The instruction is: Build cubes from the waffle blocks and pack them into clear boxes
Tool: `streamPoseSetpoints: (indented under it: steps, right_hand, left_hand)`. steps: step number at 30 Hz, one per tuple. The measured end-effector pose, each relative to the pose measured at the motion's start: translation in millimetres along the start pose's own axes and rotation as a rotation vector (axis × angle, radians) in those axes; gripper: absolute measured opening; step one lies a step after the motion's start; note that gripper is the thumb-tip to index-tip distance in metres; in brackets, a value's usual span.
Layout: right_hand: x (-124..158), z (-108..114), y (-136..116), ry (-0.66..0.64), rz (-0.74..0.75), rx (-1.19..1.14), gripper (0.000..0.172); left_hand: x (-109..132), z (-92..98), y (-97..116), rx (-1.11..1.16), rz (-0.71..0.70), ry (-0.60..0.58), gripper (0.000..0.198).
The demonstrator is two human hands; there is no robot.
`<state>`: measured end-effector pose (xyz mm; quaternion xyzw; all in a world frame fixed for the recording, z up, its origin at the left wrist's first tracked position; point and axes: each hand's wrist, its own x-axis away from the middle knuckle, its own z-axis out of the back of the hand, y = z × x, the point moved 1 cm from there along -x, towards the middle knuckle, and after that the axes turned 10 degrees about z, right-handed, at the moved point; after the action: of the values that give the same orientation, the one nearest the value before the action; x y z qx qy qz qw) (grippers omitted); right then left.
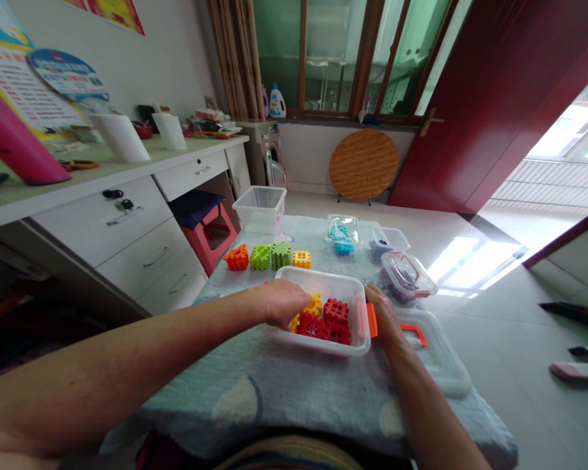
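A clear plastic box with an orange latch sits in front of me on the cloth-covered table. It holds red blocks and yellow blocks. My left hand reaches into the box, its fingers curled over a yellow block. My right hand rests against the box's right side by the latch, fingers pressed to the wall. Behind the box stands a row of cube blocks: orange, two green, and yellow.
The box lid with an orange handle lies to the right. Farther back are an empty clear tub and small containers with blue and purple pieces. A white desk and red stool stand on the left.
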<state>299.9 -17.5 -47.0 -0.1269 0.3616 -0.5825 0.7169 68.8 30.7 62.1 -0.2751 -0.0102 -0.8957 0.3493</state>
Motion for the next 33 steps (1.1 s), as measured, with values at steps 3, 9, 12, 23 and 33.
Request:
streamPoseSetpoints:
  steps: [3,9,12,23,33]
  right_hand:
    - [-0.1,0.3,-0.3,0.004,-0.001,-0.007,0.017]
    - [-0.4,1.1,-1.3,0.008,-0.006,-0.022,0.018]
    - [-0.4,0.9,-0.7,0.002,-0.005,-0.014,0.018]
    - [-0.3,1.5,-2.0,0.0,-0.013,-0.018,0.017]
    - [-1.0,0.4,0.8,0.02,-0.009,-0.025,0.016]
  left_hand:
    - [1.2,5.2,-0.4,-0.014,-0.013,0.007,0.025]
    - [5.7,2.2,-2.5,0.059,-0.031,0.096,0.043]
    - [9.3,0.9,-4.5,0.07,-0.023,0.16,0.046]
    - [8.9,-4.5,-2.7,0.027,0.001,0.134,0.019]
    - [5.4,20.2,-29.4,0.216,-0.028,0.307,0.028]
